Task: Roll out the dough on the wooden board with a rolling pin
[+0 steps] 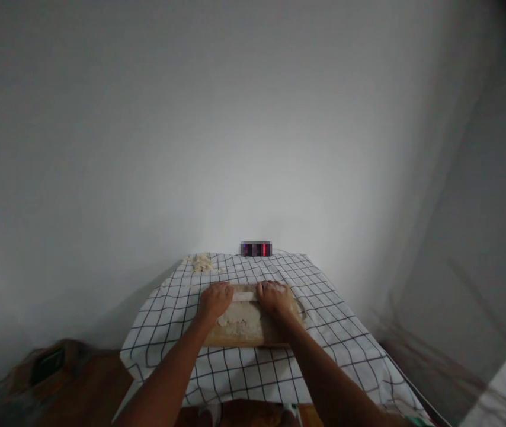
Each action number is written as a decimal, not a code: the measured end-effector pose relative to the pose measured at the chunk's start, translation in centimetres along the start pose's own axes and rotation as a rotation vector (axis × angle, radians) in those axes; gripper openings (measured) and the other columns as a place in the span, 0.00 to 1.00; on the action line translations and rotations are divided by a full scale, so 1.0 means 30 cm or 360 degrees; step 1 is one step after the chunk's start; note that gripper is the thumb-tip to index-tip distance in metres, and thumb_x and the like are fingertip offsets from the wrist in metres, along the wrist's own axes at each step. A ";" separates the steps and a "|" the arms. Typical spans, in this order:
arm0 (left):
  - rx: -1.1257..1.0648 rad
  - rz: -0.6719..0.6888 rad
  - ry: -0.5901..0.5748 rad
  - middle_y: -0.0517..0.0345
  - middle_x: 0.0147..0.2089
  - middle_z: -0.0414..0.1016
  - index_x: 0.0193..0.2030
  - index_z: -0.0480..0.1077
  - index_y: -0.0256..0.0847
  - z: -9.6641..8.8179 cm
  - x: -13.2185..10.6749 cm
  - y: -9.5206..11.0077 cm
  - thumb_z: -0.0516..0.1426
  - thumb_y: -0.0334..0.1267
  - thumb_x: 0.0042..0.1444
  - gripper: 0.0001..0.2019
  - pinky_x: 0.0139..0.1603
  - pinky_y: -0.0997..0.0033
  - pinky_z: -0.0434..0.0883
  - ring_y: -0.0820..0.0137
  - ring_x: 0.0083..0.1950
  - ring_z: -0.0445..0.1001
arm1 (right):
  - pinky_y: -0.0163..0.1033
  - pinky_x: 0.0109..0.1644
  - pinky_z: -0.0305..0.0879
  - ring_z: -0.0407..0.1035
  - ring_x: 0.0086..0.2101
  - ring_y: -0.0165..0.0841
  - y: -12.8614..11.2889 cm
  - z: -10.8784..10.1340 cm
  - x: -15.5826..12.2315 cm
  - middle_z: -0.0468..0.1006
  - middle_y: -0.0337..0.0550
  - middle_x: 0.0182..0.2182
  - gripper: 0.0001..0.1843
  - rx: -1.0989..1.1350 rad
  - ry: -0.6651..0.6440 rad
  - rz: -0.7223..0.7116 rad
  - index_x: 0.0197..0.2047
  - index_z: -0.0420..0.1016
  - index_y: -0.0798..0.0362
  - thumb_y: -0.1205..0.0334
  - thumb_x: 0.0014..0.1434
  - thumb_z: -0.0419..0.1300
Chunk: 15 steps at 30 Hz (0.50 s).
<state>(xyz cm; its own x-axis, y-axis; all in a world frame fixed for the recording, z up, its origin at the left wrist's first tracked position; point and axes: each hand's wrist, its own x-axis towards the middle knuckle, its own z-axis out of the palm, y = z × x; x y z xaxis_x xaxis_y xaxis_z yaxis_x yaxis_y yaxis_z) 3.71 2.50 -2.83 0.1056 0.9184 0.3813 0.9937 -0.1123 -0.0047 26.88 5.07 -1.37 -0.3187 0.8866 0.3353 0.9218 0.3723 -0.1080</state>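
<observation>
My left hand [217, 298]: fingers curled over the left end of the pin [245, 296]. My right hand [274, 295]: same grasp on the right end, fingers bent over it, knuckles up, whitish on the back. Pin lies crosswise between my fists, only its pale middle showing. Both forearms reach forward, angled inward.

Under the pin, the dough [244, 314]: pale, flattened, ragged along the edge nearest me. It lies on the board [230, 341], whose bare wood shows at the near side. Board rests on the cloth [244, 370], white with a dark grid, hanging over the table's near left corner.

Farther off, on the cloth's far left, a loose heap of pale scraps [202, 263]. At the far edge, near the middle, a dark device [256, 249], pixelated, details unreadable. Behind it, the wall [253, 148], plain and pale.
</observation>
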 end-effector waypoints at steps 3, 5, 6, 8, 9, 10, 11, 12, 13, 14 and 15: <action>0.0091 -0.0039 -0.0002 0.38 0.67 0.87 0.61 0.83 0.41 -0.008 -0.009 -0.001 0.53 0.30 0.77 0.18 0.76 0.51 0.78 0.51 0.71 0.83 | 0.52 0.63 0.72 0.82 0.58 0.48 -0.002 -0.011 -0.017 0.90 0.58 0.55 0.18 0.0095 0.0039 -0.0008 0.55 0.86 0.52 0.59 0.84 0.54; 0.0137 0.0008 -0.0080 0.38 0.68 0.87 0.64 0.83 0.41 -0.020 -0.003 -0.007 0.54 0.28 0.74 0.20 0.78 0.50 0.77 0.52 0.71 0.83 | 0.54 0.66 0.71 0.82 0.60 0.49 -0.004 -0.011 -0.021 0.90 0.58 0.56 0.19 0.0179 0.0067 0.0016 0.55 0.87 0.51 0.58 0.85 0.53; 0.0158 0.0034 -0.0138 0.39 0.69 0.86 0.65 0.82 0.41 -0.028 0.003 -0.010 0.54 0.27 0.73 0.22 0.79 0.51 0.76 0.53 0.72 0.83 | 0.55 0.67 0.70 0.81 0.60 0.50 -0.004 -0.010 -0.020 0.90 0.58 0.57 0.20 0.0221 0.0072 0.0026 0.55 0.87 0.51 0.58 0.85 0.53; 0.0197 0.0074 -0.0252 0.40 0.72 0.84 0.67 0.82 0.40 -0.045 0.021 -0.017 0.53 0.25 0.71 0.24 0.81 0.53 0.74 0.55 0.73 0.83 | 0.55 0.67 0.70 0.81 0.61 0.50 -0.004 -0.003 -0.017 0.90 0.58 0.57 0.20 0.0295 0.0068 0.0040 0.56 0.87 0.51 0.58 0.85 0.52; 0.0214 0.0080 -0.0291 0.41 0.73 0.84 0.66 0.83 0.40 -0.054 0.031 -0.019 0.53 0.23 0.70 0.25 0.81 0.55 0.74 0.56 0.73 0.83 | 0.55 0.67 0.70 0.81 0.62 0.50 -0.003 0.004 -0.014 0.90 0.58 0.57 0.20 0.0317 0.0064 0.0036 0.56 0.87 0.51 0.59 0.85 0.53; 0.0227 0.0079 -0.0316 0.42 0.73 0.84 0.65 0.84 0.41 -0.061 0.041 -0.019 0.54 0.22 0.69 0.25 0.80 0.56 0.74 0.57 0.73 0.83 | 0.55 0.67 0.70 0.80 0.62 0.50 -0.002 0.011 -0.012 0.90 0.58 0.57 0.19 0.0329 0.0061 0.0026 0.56 0.87 0.50 0.59 0.85 0.53; 0.0236 0.0072 -0.0329 0.43 0.72 0.85 0.64 0.85 0.42 -0.068 0.051 -0.019 0.55 0.22 0.68 0.25 0.79 0.58 0.75 0.57 0.72 0.84 | 0.55 0.67 0.70 0.80 0.62 0.50 0.000 0.020 -0.009 0.89 0.57 0.57 0.18 0.0331 0.0063 0.0006 0.56 0.87 0.50 0.60 0.84 0.54; 0.0240 0.0059 -0.0334 0.45 0.71 0.86 0.63 0.86 0.43 -0.073 0.060 -0.017 0.56 0.21 0.67 0.25 0.77 0.59 0.76 0.58 0.71 0.85 | 0.55 0.66 0.70 0.80 0.62 0.50 0.002 0.031 -0.007 0.90 0.57 0.57 0.18 0.0327 0.0065 -0.0015 0.56 0.87 0.49 0.61 0.84 0.54; 0.0242 0.0044 -0.0336 0.47 0.70 0.87 0.62 0.86 0.44 -0.078 0.070 -0.016 0.56 0.22 0.66 0.25 0.76 0.60 0.77 0.58 0.70 0.85 | 0.54 0.66 0.71 0.81 0.62 0.50 0.004 0.042 -0.005 0.90 0.57 0.57 0.17 0.0324 0.0067 -0.0031 0.56 0.88 0.49 0.61 0.84 0.55; 0.0240 0.0030 -0.0337 0.48 0.69 0.88 0.61 0.87 0.45 -0.081 0.078 -0.014 0.57 0.22 0.67 0.24 0.75 0.60 0.77 0.59 0.70 0.85 | 0.54 0.66 0.71 0.81 0.62 0.50 0.005 0.053 -0.003 0.90 0.57 0.57 0.18 0.0326 0.0072 -0.0035 0.56 0.88 0.49 0.61 0.84 0.54; 0.0235 0.0016 -0.0333 0.49 0.68 0.88 0.60 0.87 0.45 -0.082 0.087 -0.013 0.57 0.23 0.67 0.24 0.74 0.61 0.78 0.59 0.70 0.85 | 0.54 0.66 0.71 0.80 0.63 0.50 0.007 0.063 -0.001 0.89 0.57 0.58 0.18 0.0332 0.0081 -0.0030 0.56 0.88 0.49 0.61 0.84 0.54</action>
<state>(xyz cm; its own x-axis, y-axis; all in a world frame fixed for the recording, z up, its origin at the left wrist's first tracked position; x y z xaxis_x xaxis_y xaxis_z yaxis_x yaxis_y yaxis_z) 3.51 4.00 0.45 0.1060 0.9777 0.1813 0.9857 -0.0793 -0.1484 26.67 5.64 -3.18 -0.3192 0.8658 0.3854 0.8484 0.4423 -0.2909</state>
